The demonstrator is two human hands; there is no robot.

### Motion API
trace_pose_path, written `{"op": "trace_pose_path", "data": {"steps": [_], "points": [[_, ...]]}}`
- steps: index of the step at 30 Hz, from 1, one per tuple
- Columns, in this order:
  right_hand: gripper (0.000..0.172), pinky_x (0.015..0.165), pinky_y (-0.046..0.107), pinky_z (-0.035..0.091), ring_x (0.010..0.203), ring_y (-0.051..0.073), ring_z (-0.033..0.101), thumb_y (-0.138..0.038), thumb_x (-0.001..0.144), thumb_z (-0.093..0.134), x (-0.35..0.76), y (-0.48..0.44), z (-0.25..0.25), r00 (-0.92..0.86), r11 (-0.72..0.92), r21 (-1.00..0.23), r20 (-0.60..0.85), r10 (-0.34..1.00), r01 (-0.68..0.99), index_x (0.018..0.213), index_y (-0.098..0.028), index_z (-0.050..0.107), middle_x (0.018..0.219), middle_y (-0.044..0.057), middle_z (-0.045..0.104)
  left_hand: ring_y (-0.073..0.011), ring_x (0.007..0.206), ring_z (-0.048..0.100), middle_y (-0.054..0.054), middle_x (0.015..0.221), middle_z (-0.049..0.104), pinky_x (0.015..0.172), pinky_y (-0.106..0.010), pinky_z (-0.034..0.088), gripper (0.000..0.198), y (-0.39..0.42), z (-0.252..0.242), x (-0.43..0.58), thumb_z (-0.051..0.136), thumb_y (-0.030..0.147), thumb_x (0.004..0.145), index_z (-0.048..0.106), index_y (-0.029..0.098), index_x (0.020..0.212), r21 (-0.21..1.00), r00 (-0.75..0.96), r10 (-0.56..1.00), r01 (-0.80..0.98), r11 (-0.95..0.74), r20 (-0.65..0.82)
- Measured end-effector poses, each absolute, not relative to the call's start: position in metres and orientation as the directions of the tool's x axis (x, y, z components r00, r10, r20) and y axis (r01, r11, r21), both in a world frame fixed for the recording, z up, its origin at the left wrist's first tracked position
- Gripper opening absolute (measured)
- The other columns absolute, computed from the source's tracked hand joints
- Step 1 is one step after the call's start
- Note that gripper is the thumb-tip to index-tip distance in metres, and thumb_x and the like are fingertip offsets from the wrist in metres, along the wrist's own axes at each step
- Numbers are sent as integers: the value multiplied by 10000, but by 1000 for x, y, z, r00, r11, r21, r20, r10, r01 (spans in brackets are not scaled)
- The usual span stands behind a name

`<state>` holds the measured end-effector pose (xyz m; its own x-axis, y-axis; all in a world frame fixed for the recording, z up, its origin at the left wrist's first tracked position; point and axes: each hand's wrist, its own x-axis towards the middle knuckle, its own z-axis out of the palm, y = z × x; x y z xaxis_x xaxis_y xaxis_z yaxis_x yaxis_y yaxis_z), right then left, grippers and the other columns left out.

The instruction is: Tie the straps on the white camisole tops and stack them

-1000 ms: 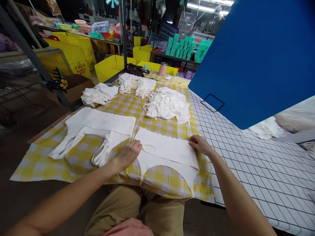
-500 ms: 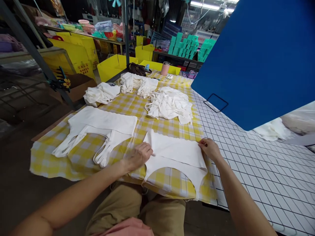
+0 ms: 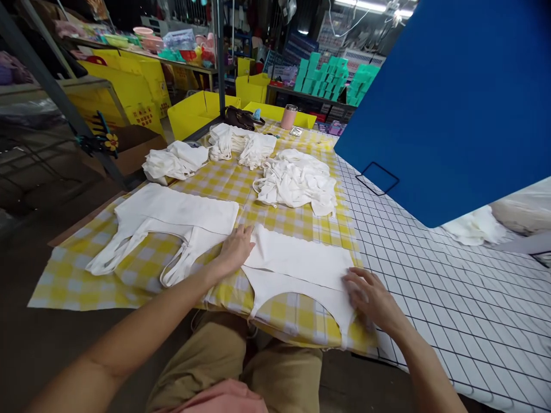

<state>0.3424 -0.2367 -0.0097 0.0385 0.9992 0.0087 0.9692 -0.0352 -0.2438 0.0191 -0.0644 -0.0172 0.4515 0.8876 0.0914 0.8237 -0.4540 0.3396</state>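
Observation:
A white strappy top (image 3: 301, 258) lies flat before me, its hem side folded over and its straps toward me. At its left edge rests my left hand (image 3: 236, 248), palm down, fingers stretched out and not gripping. Over the right edge is my right hand (image 3: 372, 295), fingers apart and slightly curled, the fingertips at the cloth. Another white top (image 3: 176, 209), folded the same way, lies to the left, with its loose straps partly behind my left forearm.
A yellow checked cloth (image 3: 206, 192) covers the table. Farther back are a crumpled white pile (image 3: 297, 180), folded white stacks (image 3: 243, 143), a pink tumbler (image 3: 288, 117) and a dark bag (image 3: 239, 118). A wire grid (image 3: 413, 287) and blue panel (image 3: 451, 115) stand right.
My left hand has let go of the top's left edge and moved up and left, fingers straightening. The right hand has released the upper right corner and slid down the side.

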Motion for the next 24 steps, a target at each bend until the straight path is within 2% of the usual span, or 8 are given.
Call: {"op": "trace_pose_path", "data": {"steps": [5,10,13,16,20,24], "points": [[188,771,376,487,943,230,551,-225,804,410,348,-248,-12,62,-41,-200,99,993,979,832,-236,595,994,69,607,-220,949,589,-114,1061,613,824,-331,463,387,-58,-18,28,479,106,795,480,138,1180,419,432,902,819,-392,0],[201,741,359,483,898,226,566,-227,795,405,345,-248,-8,193,-169,-179,127,973,969,760,-226,603,957,62,621,-201,944,596,-79,1049,629,824,-311,469,423,-50,-17,23,422,22,744,496,156,1138,502,427,901,763,-407,82],[291,786,380,478,952,237,575,-254,831,366,333,-234,-5,255,-220,-189,189,948,957,926,-208,637,1063,83,614,-184,960,585,-71,1065,613,856,-287,455,424,-45,-17,17,412,-2,734,512,158,1113,515,408,905,754,-408,119],[415,874,399,447,1102,250,520,-287,878,301,312,-214,-8,285,-248,-180,225,932,952,1179,-167,562,1231,110,549,-184,932,580,-86,1050,587,866,-287,449,400,-45,-19,12,457,30,753,509,138,1134,487,406,909,777,-399,97],[519,1005,433,340,1318,240,292,-383,923,220,289,-194,-25,221,-211,-105,95,971,972,1371,-170,371,1433,71,351,-172,892,569,-93,1067,517,808,-281,465,380,-55,-23,6,418,61,812,485,145,1177,436,471,875,768,-468,109],[521,1060,483,224,1363,226,176,-409,926,193,293,-198,-40,255,-255,-39,-4,967,966,1405,-233,302,1475,13,257,-141,741,560,-75,991,495,719,-265,465,387,-62,-21,3,292,3,828,543,159,1079,339,531,845,785,-518,61]]}}
